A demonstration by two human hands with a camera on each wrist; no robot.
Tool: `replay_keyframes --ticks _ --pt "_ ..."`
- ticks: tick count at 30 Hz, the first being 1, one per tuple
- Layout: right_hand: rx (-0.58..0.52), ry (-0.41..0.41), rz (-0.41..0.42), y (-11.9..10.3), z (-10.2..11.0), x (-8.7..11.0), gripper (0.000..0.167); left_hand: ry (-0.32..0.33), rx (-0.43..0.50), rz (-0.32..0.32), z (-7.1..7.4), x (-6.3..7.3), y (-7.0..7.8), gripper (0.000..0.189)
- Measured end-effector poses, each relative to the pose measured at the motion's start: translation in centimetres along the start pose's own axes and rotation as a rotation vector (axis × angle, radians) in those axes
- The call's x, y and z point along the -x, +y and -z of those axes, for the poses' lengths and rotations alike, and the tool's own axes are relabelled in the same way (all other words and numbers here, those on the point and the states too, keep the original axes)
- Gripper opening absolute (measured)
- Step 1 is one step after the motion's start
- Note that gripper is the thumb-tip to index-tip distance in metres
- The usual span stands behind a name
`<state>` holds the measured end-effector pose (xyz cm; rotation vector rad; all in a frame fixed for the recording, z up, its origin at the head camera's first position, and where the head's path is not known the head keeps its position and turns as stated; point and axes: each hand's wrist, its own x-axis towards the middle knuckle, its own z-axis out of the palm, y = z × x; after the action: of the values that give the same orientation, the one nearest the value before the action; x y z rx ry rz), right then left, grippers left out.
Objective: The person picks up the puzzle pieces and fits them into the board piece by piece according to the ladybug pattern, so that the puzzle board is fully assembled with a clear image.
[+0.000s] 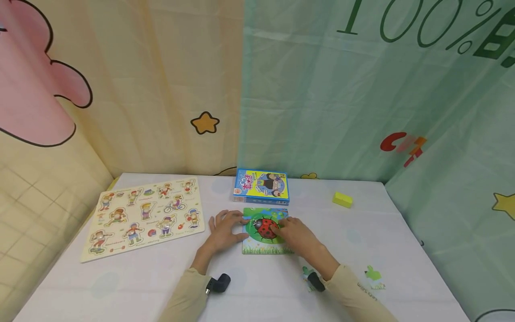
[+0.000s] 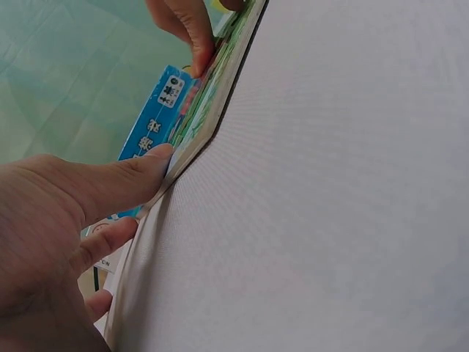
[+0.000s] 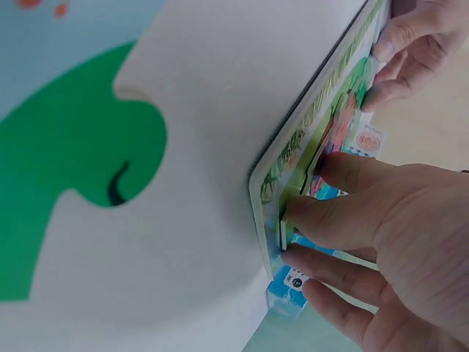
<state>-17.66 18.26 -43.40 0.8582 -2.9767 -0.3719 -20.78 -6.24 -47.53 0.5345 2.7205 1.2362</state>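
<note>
A ladybug jigsaw puzzle (image 1: 263,247) lies on the table, its red spotted beetle on a green ground. My left hand (image 1: 223,231) rests at its left edge. In the left wrist view, the left thumb (image 2: 135,176) lies straight against the board's rim. My right hand (image 1: 299,238) is over the puzzle's right side, covering part of it. Seen from the right wrist, its thumb and fingers pinch a thin puzzle piece (image 3: 284,233) whose pale edge stands up from the board; most of that piece is hidden. Part of another loose piece (image 1: 307,271) shows beneath the right wrist.
Further right lies a loose green puzzle piece (image 1: 374,273). A blue and yellow box (image 1: 261,184) stands just behind the puzzle. To the left is a large peg board (image 1: 146,219) with children doing sports. A yellow block (image 1: 342,200) sits back right. Printed curtains (image 1: 314,112) hang behind.
</note>
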Motion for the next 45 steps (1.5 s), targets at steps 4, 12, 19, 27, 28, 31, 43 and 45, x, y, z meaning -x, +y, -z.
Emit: replay_keyframes --ticks 4,12,19,27,28,31,43,45 --pt "-0.007 0.012 0.010 0.0 -0.1 0.1 0.045 -0.006 -0.003 0.006 -0.1 0.2 0.0 0.038" --pt "0.021 -0.002 0.028 -0.1 0.0 0.0 0.045 -0.013 -0.009 0.014 -0.2 0.3 0.0 0.038" --pt "0.035 -0.010 0.050 0.0 -0.1 0.2 0.045 -0.016 -0.020 0.013 -0.4 0.4 -0.1 0.039" --pt "0.026 0.018 0.078 0.4 -0.2 0.5 0.048 -0.013 -0.007 0.013 -0.3 0.5 0.1 0.041" --pt "0.007 0.012 0.070 0.5 -0.3 0.5 0.049 -0.013 -0.007 0.011 -0.3 0.5 0.1 0.041" --pt "-0.071 -0.015 0.040 0.8 -0.3 0.6 0.051 -0.018 -0.010 0.010 -0.2 0.4 0.2 0.041" --pt "-0.202 0.000 0.028 1.9 -0.1 -0.2 0.034 -0.013 -0.029 0.010 0.3 -0.3 0.2 0.042" --pt "-0.195 0.000 0.027 1.8 -0.1 0.0 0.032 -0.016 -0.030 0.011 0.3 -0.2 0.1 0.042"
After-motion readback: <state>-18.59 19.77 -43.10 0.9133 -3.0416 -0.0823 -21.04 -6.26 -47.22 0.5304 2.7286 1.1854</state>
